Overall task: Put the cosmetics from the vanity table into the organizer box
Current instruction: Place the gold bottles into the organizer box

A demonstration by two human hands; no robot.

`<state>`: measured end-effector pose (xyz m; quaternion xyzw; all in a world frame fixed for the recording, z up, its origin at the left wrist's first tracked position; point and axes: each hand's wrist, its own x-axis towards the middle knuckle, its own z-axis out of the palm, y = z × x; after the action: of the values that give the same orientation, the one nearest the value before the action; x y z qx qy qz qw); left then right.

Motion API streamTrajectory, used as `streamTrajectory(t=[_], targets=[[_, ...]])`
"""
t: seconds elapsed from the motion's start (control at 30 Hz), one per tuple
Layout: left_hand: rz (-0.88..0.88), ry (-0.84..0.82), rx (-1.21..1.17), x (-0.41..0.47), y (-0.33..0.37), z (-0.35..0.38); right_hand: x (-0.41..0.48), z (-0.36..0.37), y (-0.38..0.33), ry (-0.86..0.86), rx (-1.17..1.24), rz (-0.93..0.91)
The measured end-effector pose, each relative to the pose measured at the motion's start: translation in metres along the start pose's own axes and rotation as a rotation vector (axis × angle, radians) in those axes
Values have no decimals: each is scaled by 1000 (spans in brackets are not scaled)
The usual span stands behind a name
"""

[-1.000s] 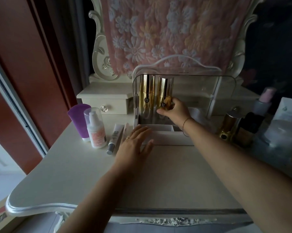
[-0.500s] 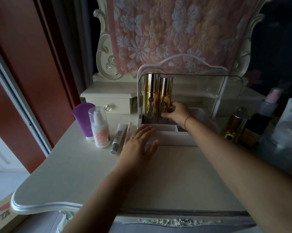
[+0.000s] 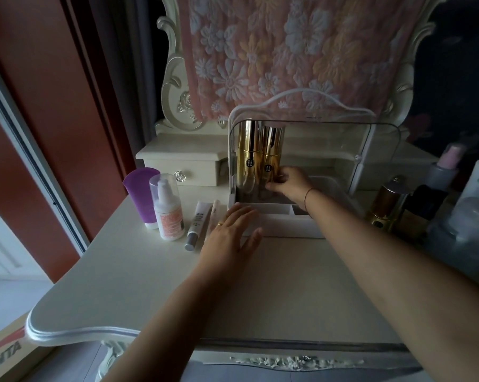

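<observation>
The white organizer box (image 3: 288, 226) with a clear raised lid stands at the back middle of the vanity table (image 3: 139, 277). Two tall gold bottles stand upright in its left rear section: one gold bottle (image 3: 249, 158) at the far left, a second gold bottle (image 3: 271, 153) beside it. My right hand (image 3: 290, 181) reaches into the box, its fingers closed around the base of the second bottle. My left hand (image 3: 231, 238) lies flat, fingers apart, against the box's front left corner, holding nothing.
Left of the box stand a purple tube (image 3: 142, 195) and a white pump bottle (image 3: 169, 208), with two slim tubes (image 3: 198, 224) lying beside them. At the right are a gold bottle (image 3: 386, 206), dark jars (image 3: 423, 208) and a pink-capped bottle (image 3: 444, 166). A small drawer unit (image 3: 183, 164) sits behind.
My right hand has slid down the second gold bottle to its base as the bottle settled upright in the box. My left hand stays against the box front.
</observation>
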<state>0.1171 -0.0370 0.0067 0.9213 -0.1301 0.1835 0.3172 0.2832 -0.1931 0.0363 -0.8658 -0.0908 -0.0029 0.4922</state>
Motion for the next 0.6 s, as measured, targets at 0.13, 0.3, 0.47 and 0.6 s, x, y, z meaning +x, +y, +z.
streamTrajectory(t=[0.13,0.3,0.47,0.6], targets=[[-10,-6,8,-3,-5,1,-8,2,-1,69,0,21],[-36,8,58,-11,-25,-17,-42,24,-21,206,16,-84],[-51,48,84,-1,-34,-30,-88,20,-40,375,89,-247],[-27,63,61,10,-29,-25,-121,-3,-27,563,186,-260]])
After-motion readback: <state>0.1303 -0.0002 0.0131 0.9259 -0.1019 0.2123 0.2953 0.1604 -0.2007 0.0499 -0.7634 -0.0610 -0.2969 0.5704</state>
